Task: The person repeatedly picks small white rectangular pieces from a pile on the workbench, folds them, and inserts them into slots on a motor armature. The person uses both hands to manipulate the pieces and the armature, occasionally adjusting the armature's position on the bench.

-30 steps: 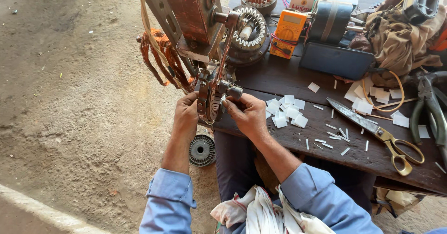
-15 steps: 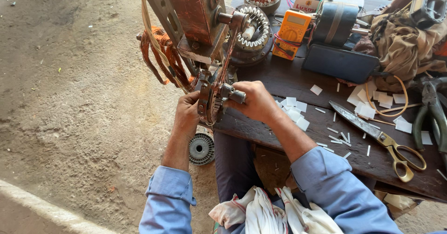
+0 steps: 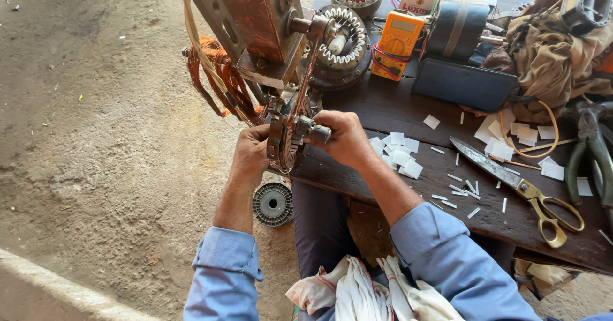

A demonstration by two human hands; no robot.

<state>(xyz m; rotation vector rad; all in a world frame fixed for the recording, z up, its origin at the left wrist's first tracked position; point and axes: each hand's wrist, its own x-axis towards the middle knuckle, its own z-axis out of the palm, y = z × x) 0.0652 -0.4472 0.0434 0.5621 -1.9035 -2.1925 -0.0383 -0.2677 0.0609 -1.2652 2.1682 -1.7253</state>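
Note:
A rusty hand-cranked winding machine (image 3: 255, 27) is fixed at the left end of the dark wooden table (image 3: 396, 110). My right hand (image 3: 345, 137) is closed around the crank's handle (image 3: 316, 133) at the bottom of the crank arm. My left hand (image 3: 250, 155) grips the small round former (image 3: 281, 149) just left of that handle. A bundle of copper wire (image 3: 217, 85) hangs beside the machine, above my left hand.
On the table lie white paper slips (image 3: 399, 152), scissors with yellow handles (image 3: 517, 184), an orange multimeter (image 3: 396, 43), two wound stators (image 3: 345, 40), a dark motor, a black case, pliers (image 3: 590, 155) and a brown cloth. A grey spool (image 3: 272, 203) sits on the dirt floor.
My right hand has swung the crank handle from the left over to the right and slightly lower. My left hand has stayed at the former.

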